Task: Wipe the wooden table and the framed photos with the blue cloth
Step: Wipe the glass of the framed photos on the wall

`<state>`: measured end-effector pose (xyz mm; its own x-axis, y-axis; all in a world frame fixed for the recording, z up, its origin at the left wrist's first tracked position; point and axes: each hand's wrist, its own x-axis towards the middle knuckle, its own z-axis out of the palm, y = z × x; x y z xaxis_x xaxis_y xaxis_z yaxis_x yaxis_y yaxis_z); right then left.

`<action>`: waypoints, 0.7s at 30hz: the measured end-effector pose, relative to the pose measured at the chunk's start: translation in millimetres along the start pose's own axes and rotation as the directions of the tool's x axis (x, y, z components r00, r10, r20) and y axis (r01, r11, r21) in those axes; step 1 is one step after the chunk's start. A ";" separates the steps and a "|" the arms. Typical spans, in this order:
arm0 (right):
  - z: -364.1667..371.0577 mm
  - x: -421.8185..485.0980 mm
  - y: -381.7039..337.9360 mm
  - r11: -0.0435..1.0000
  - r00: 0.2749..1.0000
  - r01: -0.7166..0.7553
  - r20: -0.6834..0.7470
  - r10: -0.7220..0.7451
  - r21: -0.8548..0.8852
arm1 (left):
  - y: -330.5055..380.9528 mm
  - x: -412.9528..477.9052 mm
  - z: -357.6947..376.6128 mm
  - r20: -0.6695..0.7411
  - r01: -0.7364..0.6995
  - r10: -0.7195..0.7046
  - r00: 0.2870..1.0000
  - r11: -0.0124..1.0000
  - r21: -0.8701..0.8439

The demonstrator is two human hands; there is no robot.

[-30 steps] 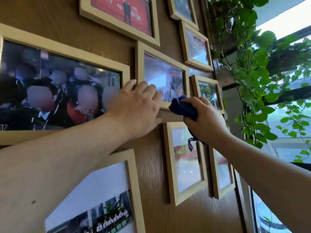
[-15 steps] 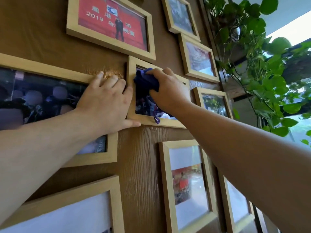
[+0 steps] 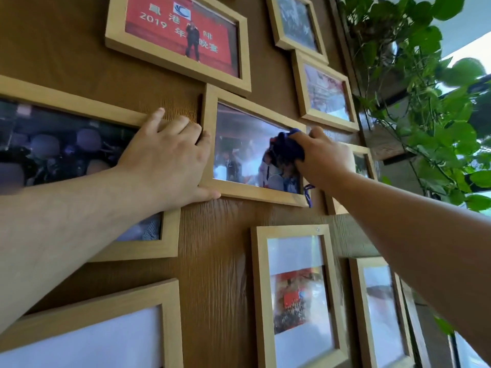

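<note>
A light wooden photo frame (image 3: 210, 134) hangs at the centre of a brown wood-panelled wall. My right hand (image 3: 322, 158) presses a bunched dark blue cloth (image 3: 287, 148) against the right part of its glass. A loose thread of the cloth hangs over the frame's lower right corner. My left hand (image 3: 170, 158) lies flat against the frame's left edge, fingers spread, thumb under the lower left corner. It also covers the right end of a wide frame (image 3: 66, 104) to the left. No table is in view.
Several more wooden frames hang around: a red banquet photo (image 3: 180, 30) above, two upright frames (image 3: 297, 296) below, small ones (image 3: 325, 91) to the right. A leafy green vine (image 3: 430, 102) trails at the right by a window.
My right hand has slid the cloth from the centre frame's upper left to its right side. My left hand has stayed on the frame's left edge. The view has moved slightly closer.
</note>
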<state>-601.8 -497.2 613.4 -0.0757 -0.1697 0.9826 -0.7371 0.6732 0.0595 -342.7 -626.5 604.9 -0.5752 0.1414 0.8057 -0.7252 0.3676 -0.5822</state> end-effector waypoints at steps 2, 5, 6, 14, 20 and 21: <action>2.2 -2.4 0.1 0.999 1.000 -0.022 0.019 0.021 0.029 | 0.7 -0.6 0.0 0.002 0.008 -0.008 1.000 1.000 -0.003; -1.4 -1.8 -18.5 0.990 0.999 0.035 -0.004 -0.035 0.133 | 2.4 -1.3 -1.0 0.010 0.014 -0.014 1.000 1.000 -0.005; -3.6 -1.1 -28.2 0.980 0.996 0.091 -0.040 -0.085 0.177 | 2.7 -1.2 -1.9 0.014 0.014 -0.014 1.000 1.000 -0.004; -10.1 -18.6 -70.8 0.857 0.895 0.445 -0.164 -0.415 0.259 | 2.6 -0.7 -8.0 0.032 0.006 -0.007 0.999 1.000 0.022; 3.1 -45.9 -4.7 0.943 0.951 0.306 0.003 -0.309 0.127 | 1.7 -1.4 -3.6 0.029 0.013 -0.014 0.999 1.000 0.018; 3.0 -47.8 1.0 0.949 0.953 0.298 0.025 -0.302 0.105 | 2.0 -1.1 -3.6 0.026 0.015 -0.015 1.000 1.000 0.016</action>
<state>-600.9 -490.6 566.0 0.1337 -0.3834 0.9139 -0.7924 0.5125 0.3309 -342.1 -622.6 603.2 -0.5739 0.1117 0.8113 -0.7395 0.3549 -0.5720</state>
